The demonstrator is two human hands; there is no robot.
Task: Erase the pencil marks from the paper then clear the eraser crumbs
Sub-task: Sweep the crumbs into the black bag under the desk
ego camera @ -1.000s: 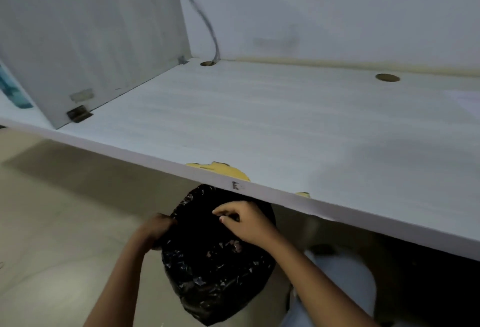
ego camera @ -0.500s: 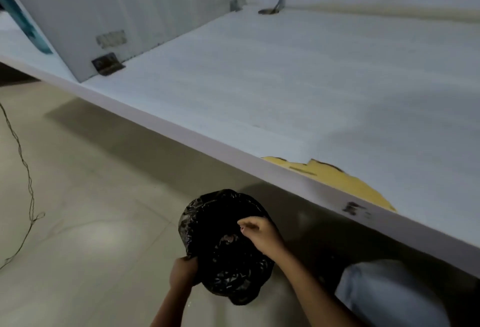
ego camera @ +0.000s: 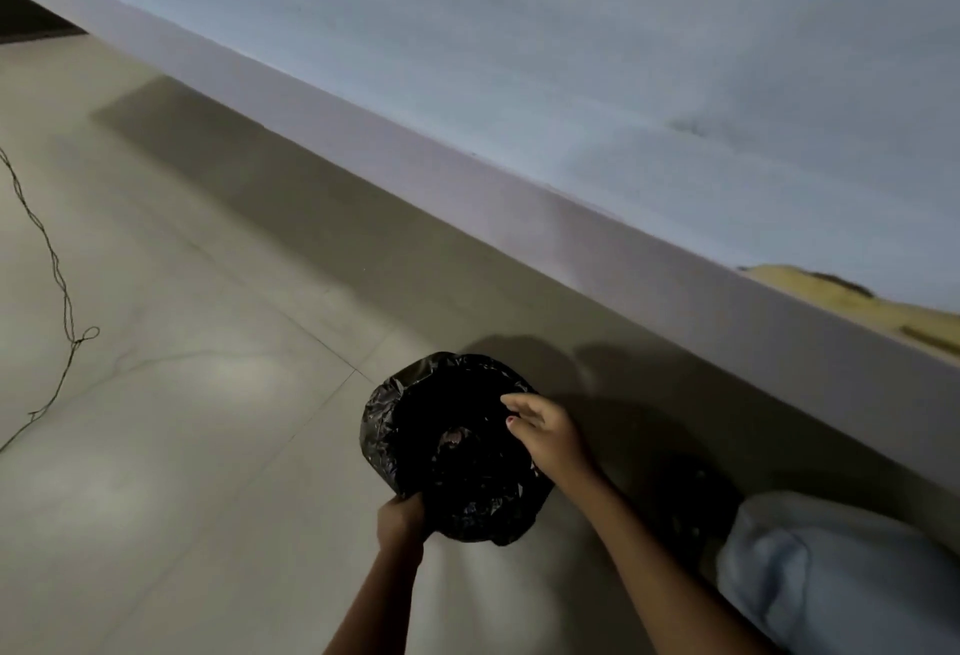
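A: Where is the black plastic bag (ego camera: pixel 457 451)?

B: Lower centre of the frame, held above the tiled floor (ego camera: pixel 182 446), its mouth facing up at the camera. The white desk (ego camera: pixel 571 56) runs diagonally across the upper right.

A: And the hands?

B: The left hand (ego camera: pixel 400 519) grips the bag's near edge from below, fingers curled into the plastic. The right hand (ego camera: pixel 550 433) sits at the mouth's right rim with fingers loosely straight – pinching nothing, and whether it touches the plastic I cannot tell.

A: The eraser crumbs?

B: The inside is too dark to tell.

A: Anything else?

B: A thin cord (ego camera: pixel 52 259) trails over the floor at the left, a yellow chipped patch (ego camera: pixel 831 290) marks the desk's edge at the right, and a knee in pale fabric (ego camera: pixel 831 576) fills the lower right corner.
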